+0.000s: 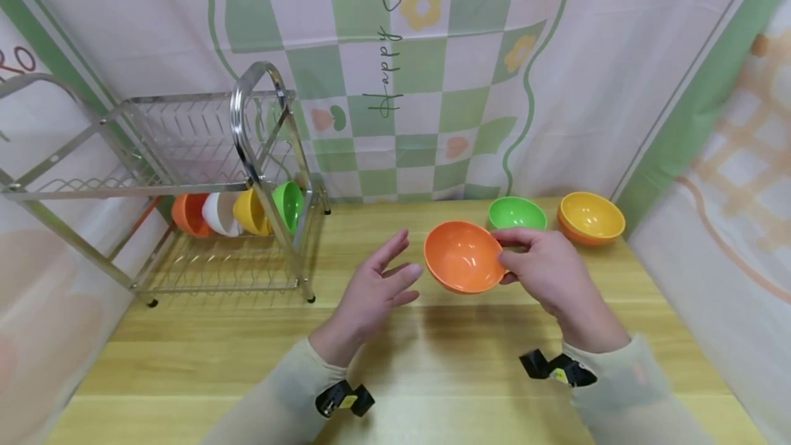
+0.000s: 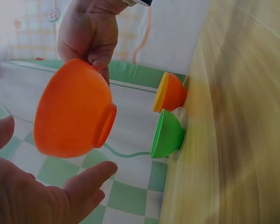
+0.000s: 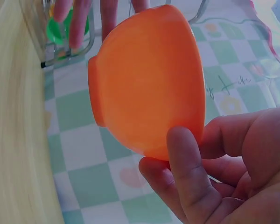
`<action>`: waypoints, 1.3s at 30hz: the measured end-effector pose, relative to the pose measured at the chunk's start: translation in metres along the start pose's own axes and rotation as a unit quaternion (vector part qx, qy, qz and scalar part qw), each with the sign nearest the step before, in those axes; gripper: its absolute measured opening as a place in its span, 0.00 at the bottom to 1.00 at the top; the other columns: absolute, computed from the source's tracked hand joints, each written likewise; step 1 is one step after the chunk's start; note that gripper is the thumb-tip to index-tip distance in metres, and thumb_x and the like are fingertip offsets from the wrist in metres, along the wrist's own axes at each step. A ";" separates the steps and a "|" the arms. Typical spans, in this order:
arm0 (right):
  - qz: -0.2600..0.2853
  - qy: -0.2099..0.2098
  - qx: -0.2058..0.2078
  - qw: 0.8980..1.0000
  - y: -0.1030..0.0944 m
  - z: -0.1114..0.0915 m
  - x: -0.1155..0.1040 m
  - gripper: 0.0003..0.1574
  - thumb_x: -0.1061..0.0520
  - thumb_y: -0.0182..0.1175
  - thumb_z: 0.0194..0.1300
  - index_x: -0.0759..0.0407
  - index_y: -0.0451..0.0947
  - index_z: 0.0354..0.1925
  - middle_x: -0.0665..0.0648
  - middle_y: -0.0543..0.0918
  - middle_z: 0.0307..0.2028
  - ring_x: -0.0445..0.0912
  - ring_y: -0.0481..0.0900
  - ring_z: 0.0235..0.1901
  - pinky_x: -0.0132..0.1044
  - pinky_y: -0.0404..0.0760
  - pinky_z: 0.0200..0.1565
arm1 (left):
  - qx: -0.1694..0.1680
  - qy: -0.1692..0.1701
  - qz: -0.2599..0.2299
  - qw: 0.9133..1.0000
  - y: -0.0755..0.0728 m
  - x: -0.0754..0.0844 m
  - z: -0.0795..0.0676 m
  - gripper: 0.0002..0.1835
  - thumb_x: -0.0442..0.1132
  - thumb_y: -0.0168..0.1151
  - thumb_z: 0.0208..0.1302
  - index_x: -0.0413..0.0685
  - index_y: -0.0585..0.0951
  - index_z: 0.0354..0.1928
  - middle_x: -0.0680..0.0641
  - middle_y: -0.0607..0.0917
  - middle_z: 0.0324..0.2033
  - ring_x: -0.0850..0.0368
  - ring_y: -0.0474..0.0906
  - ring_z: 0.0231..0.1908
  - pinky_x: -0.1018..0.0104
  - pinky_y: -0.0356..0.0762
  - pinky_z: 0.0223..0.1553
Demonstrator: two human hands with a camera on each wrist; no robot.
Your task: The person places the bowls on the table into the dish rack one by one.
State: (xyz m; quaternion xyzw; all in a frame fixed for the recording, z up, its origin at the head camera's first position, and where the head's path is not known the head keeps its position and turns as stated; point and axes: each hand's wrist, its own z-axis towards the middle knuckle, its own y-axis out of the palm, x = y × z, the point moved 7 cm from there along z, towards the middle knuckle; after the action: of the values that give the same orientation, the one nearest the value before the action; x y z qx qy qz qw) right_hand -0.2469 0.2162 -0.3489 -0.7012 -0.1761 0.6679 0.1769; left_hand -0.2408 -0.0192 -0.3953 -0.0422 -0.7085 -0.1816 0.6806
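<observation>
An orange bowl point(image 1: 465, 257) is held up over the wooden table, its inside facing the head camera. My right hand point(image 1: 550, 270) pinches its right rim between thumb and fingers; the right wrist view shows the grip on the orange bowl point(image 3: 149, 79) closely. Just left of the bowl, my left hand point(image 1: 378, 287) has its fingers spread, apart from the bowl in the left wrist view. Behind the held bowl sits a green bowl point(image 1: 518, 214) on the table. To its right, a yellow bowl point(image 1: 591, 215) is nested in another orange bowl point(image 2: 174, 93).
A two-tier metal dish rack point(image 1: 247, 136) stands on the left of the wooden table point(image 1: 432, 376). On its lower tier, orange point(image 1: 190, 214), white point(image 1: 220, 214), yellow point(image 1: 250, 213) and green bowls point(image 1: 288, 204) stand tilted in a row. A patterned curtain point(image 1: 395, 88) hangs behind.
</observation>
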 end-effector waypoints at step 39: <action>-0.007 -0.012 -0.021 1.000 0.021 -0.015 -0.019 0.26 0.65 0.57 0.64 0.67 0.77 0.61 0.64 0.82 0.51 0.49 0.85 0.31 0.40 0.87 0.35 | -0.015 0.021 -0.089 0.996 0.004 0.003 -0.002 0.31 0.35 0.64 0.69 0.48 0.68 0.73 0.39 0.69 0.65 0.39 0.76 0.56 0.51 0.81 0.48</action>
State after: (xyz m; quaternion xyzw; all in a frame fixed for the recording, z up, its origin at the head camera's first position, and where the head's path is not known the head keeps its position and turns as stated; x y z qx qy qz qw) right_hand -0.2324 0.1880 -0.3415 -0.6955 -0.1967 0.6712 0.1645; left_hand -0.2376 -0.0165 -0.3918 0.0140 -0.6924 -0.2530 0.6756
